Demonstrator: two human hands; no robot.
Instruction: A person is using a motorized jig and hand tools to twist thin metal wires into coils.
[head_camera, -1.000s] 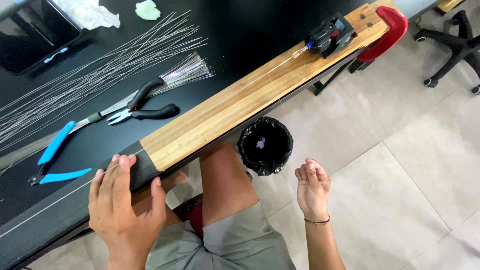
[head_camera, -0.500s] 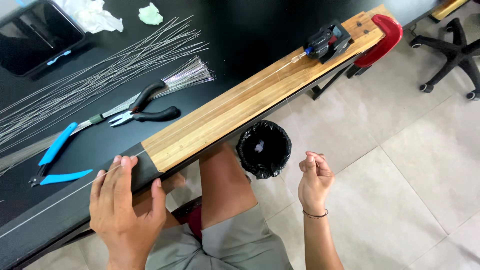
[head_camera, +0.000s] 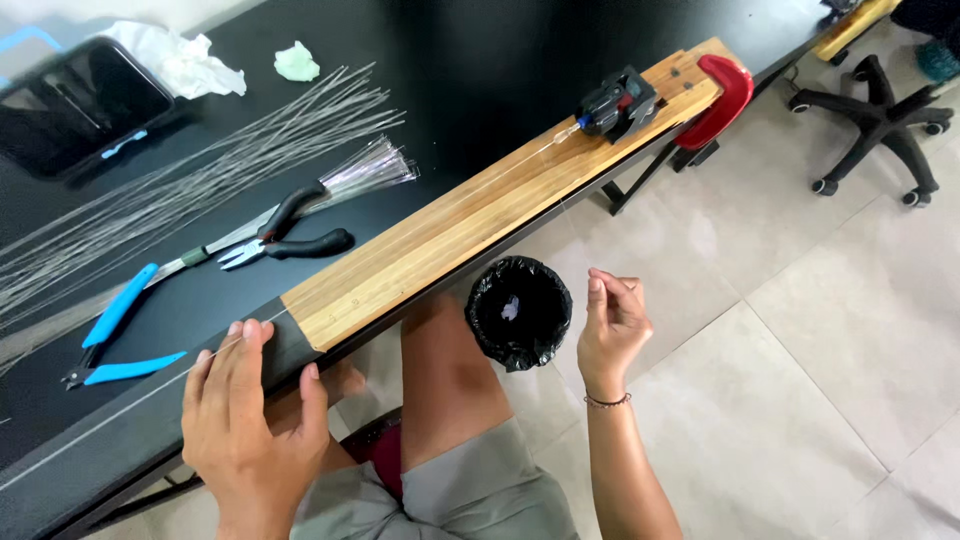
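Two hands: left hand (head_camera: 250, 420) flat, open on wire (head_camera: 150, 385); right hand (head_camera: 612, 322) grip pinched, contents unclear.

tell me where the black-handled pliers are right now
In the head view the pliers lie on the black table, left of centre, between the wire bundle and the wooden board, above the blue cutters.

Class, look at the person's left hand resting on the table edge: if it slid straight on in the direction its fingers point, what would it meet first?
The left hand points up-left across the black table. Likely first are the blue-handled cutters, though they may lie slightly left of that line.
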